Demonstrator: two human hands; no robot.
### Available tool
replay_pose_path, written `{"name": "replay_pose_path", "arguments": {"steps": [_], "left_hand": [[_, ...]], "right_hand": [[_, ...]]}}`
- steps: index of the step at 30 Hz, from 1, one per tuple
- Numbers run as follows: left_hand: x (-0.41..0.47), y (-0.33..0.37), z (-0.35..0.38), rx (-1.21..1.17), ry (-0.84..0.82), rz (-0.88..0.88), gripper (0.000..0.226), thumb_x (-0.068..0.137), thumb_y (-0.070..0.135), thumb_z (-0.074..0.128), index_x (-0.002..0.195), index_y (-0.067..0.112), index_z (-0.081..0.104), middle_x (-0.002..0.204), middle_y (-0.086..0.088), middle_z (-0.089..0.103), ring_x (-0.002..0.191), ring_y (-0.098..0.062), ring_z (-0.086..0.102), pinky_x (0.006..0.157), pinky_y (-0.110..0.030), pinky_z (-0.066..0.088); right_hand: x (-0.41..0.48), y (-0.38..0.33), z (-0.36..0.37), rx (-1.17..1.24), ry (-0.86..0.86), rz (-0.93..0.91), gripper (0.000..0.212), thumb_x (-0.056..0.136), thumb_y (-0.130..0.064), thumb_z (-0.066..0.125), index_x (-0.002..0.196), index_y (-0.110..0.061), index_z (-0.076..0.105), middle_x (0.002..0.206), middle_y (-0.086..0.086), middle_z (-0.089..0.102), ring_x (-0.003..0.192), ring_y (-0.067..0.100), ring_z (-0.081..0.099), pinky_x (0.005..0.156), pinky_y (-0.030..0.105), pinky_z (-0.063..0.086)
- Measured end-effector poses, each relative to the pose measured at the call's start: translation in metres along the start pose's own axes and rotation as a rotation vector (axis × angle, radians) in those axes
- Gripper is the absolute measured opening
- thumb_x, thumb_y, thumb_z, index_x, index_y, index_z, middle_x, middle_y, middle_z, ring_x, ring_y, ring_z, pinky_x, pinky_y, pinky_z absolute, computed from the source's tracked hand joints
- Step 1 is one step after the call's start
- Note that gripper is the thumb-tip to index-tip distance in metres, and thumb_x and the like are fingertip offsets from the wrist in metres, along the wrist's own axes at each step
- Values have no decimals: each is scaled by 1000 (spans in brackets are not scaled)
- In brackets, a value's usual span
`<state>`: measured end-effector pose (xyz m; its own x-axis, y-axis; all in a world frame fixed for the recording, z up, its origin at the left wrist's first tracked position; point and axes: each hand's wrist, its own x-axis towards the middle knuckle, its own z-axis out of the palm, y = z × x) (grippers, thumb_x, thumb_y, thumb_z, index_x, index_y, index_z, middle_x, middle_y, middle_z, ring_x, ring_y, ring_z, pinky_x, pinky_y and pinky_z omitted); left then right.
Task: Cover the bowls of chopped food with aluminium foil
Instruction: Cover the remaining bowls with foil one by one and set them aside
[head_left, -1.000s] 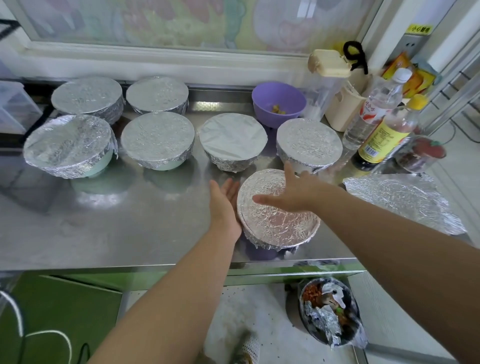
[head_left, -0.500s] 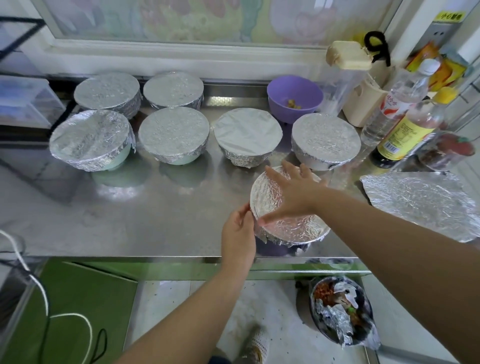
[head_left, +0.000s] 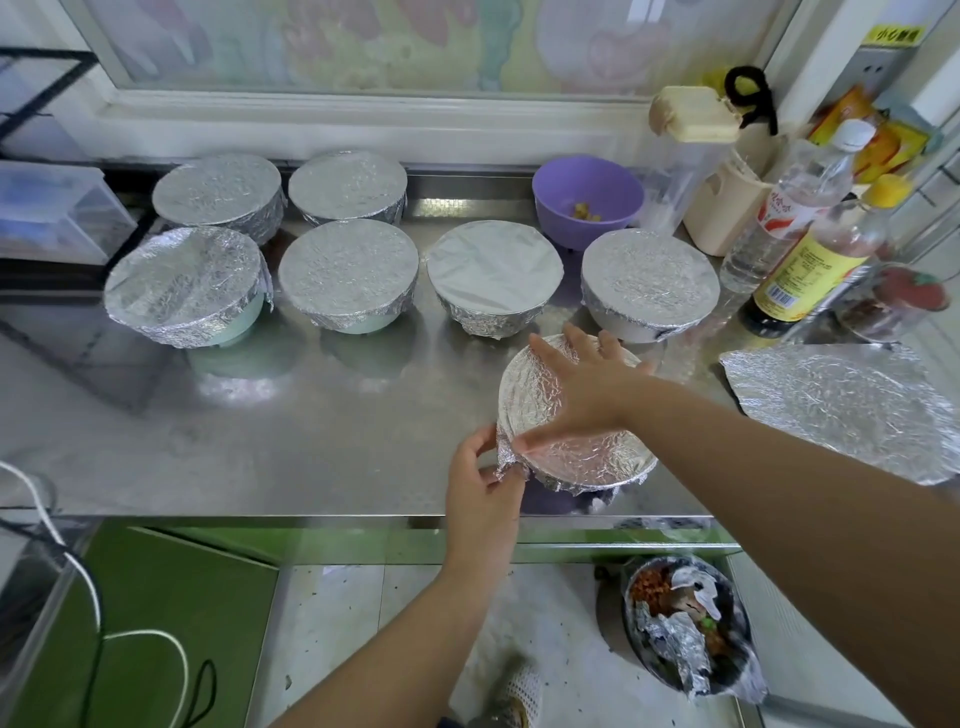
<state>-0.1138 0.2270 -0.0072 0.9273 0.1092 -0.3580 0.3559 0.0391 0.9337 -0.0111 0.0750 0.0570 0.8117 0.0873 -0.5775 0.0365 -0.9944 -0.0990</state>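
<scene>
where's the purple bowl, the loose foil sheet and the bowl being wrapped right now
purple bowl (head_left: 571, 182): head view, inner back wall above the food
foil sheet (head_left: 841, 410): head view, middle of the sheet
near bowl (head_left: 587, 454): head view, foil top by the front rim

Both arms are bare from the frame's edges to the fingertips. The left forearm (head_left: 395, 639), at bottom centre, looks slender. The right forearm (head_left: 779, 467), at the right edge, looms broader, nearer the lens. The left hand (head_left: 480, 488) and the right hand (head_left: 587, 389) are ungloved, with plain fingers (head_left: 545, 353). At the bottom centre, a foot (head_left: 522, 696) shows in white open-mesh footwear.
</scene>
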Motion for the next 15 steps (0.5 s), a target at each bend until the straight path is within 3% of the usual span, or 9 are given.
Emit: {"name": "replay_pose_path", "arguments": {"steps": [4,7,10,15], "left_hand": [[3,-1,-7,112,54,27,27,90,9,68,104,31,61,97,12,69,92,-13,66,82,-31,57],[3,8,-6,160,3,37,20,89,19,70,103,30,60,95,11,69,84,-7,65,70,-17,53],[3,13,-8,104,12,44,11,91,24,70,99,23,64,90,10,70,77,-2,65,59,-12,49],[8,16,-9,99,31,14,5,88,18,74,88,16,69,70,9,70,60,3,61,63,-21,51]], "right_hand": [[0,1,0,-5,-2,-1,141,50,-97,61,153,-51,-23,165,-3,-31,151,43,-23,107,83,2],[0,1,0,-4,0,-3,140,50,-97,62,152,-51,-23,165,-3,-31,151,42,-23,107,83,2],[0,0,0,-5,-1,-2,141,50,-98,61,152,-51,-23,165,-3,-31,151,42,-23,107,83,1],[0,1,2,3,-2,-2,142,48,-98,61,152,-51,-23,165,-4,-31,151,42,-23,109,83,3]]}}
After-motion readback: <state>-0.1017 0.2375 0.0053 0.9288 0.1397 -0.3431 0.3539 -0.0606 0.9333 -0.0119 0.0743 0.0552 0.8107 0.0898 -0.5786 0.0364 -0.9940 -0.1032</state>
